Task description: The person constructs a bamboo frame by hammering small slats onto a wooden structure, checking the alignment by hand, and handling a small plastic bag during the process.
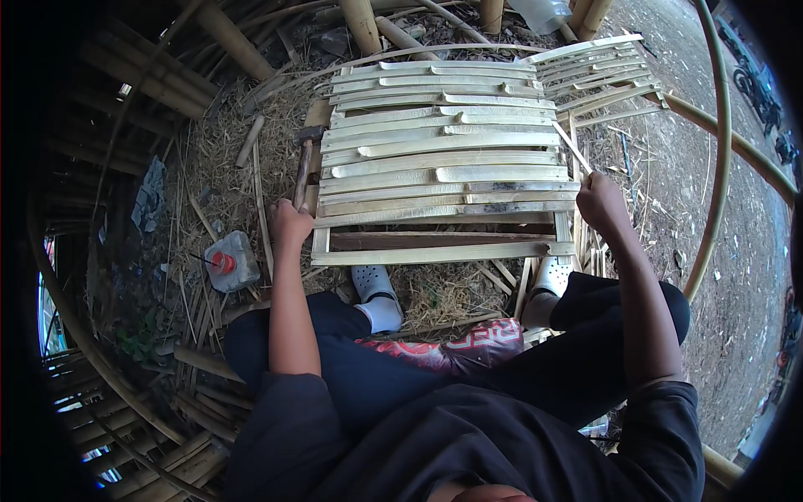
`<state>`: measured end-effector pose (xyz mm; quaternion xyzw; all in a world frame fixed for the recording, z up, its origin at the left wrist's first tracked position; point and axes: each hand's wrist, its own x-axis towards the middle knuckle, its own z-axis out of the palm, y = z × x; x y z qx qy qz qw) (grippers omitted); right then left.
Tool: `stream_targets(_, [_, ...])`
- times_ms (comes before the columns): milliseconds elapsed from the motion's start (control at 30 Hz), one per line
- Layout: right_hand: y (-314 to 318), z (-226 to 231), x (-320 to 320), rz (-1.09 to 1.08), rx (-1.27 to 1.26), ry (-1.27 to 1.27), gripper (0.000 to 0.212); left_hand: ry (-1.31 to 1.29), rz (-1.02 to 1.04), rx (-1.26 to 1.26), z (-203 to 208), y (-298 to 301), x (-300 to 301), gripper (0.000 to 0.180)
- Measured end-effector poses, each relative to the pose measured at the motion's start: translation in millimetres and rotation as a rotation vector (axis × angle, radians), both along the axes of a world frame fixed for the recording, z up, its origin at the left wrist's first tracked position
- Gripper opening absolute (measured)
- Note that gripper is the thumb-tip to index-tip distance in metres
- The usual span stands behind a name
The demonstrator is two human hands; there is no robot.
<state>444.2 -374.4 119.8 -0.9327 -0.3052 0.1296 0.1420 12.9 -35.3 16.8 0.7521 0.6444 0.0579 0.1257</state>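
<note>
Bamboo panel (447, 174) laid out between left hand (292, 224) and right hand (600, 201), pale and slatted, reaching well beyond both, with the nearest slat (443, 253) a little closer to the body than either. Made up of strips running crosswise from the left hand's side to the right hand's, several with raised, rounded ends. Left hand curled around the near end of a hammer (304, 171), handle pointing away from the body, dark head beyond the hand and close by the panel's left edge; whether touching it, hard to make out. Right hand closed on a thin strip (571, 147), slanting away and leftward from the fist to the panel's right edge. Past the right hand, near the panel's far right corner, a smaller slatted panel (598, 74). Right of that hand, well apart, a long curved pole (722, 125). Left of the left hand and nearer the body, a pale plastic container (243, 273) with a red round piece (222, 263). Beyond the left hand, to its left, a short bamboo piece (249, 142). Nearer the body than both hands, a left clog (374, 281) and a right clog (554, 273), dry straw (422, 303) between.
</note>
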Motion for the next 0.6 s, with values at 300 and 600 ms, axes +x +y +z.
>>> stream_targets(300, [-9.4, -0.8, 8.8, 0.027, -0.002, 0.015, 0.024, 0.088, 0.153, 0.044, 46.3, -9.0, 27.8, 0.041])
stream_targets(600, [-27.3, 4.2, 16.2, 0.058, 0.121, 0.051, 0.018, -0.800, 0.456, -0.400, 84.4, -12.6, -7.6, 0.069])
